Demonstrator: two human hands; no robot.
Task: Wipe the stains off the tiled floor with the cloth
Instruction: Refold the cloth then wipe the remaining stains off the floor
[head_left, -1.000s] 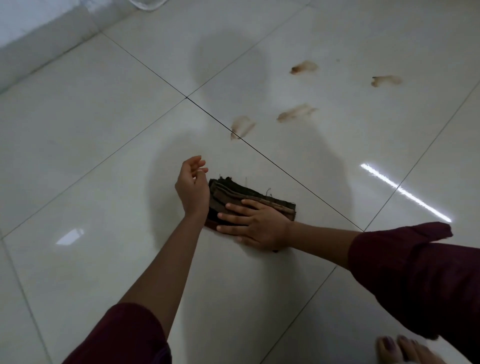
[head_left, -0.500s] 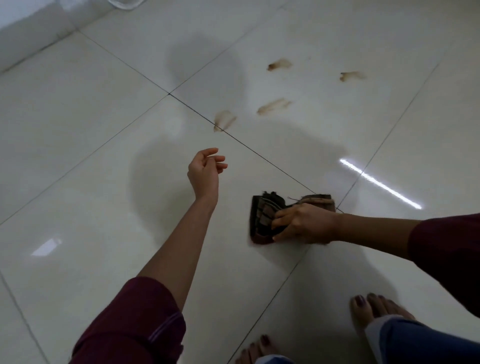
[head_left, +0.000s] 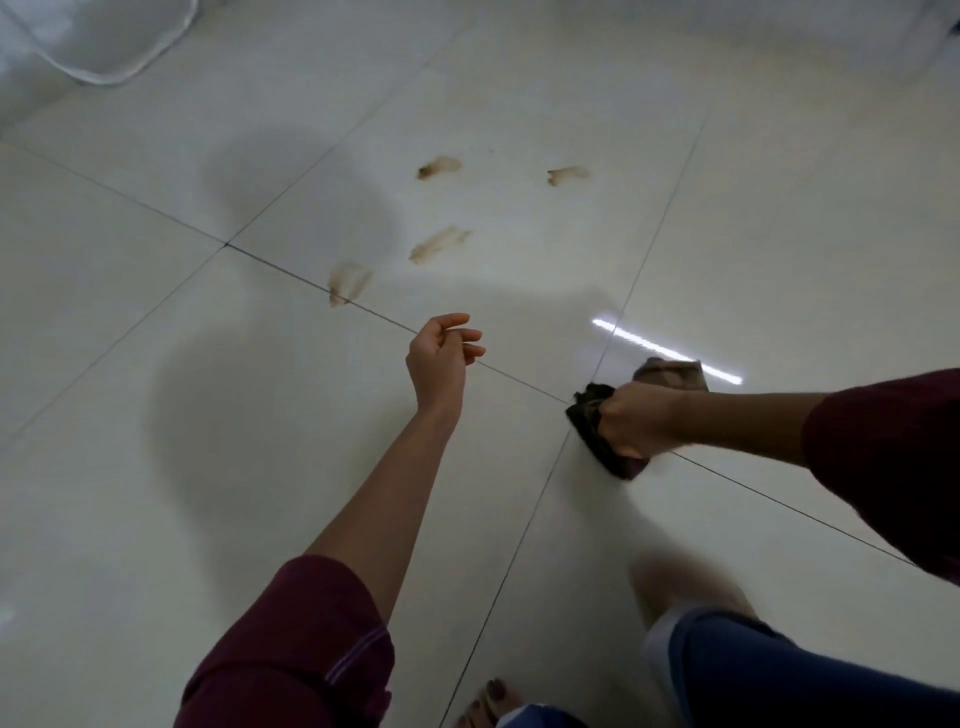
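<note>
My right hand (head_left: 636, 421) grips a dark brown folded cloth (head_left: 597, 431), bunched in the fist and lifted off the tiled floor (head_left: 156, 415) at the right. My left hand (head_left: 441, 358) hangs in the air near the middle with loosely curled fingers and holds nothing. Several brown stains lie on the tile ahead: one on the grout line (head_left: 348, 283), one beyond it (head_left: 439, 244), and two farther off (head_left: 439, 167) (head_left: 567, 174). Both hands are short of the stains.
My bare feet and blue trouser legs (head_left: 727, 670) are at the bottom right, one foot blurred. A clear plastic object (head_left: 119, 47) lies at the top left by the wall. A bright light reflection (head_left: 665, 351) streaks the tile beside the cloth.
My right hand has gathered the cloth from flat on the floor into a fist and lifted it to the right. My left hand let go and rose. The view shifted as I stepped.
</note>
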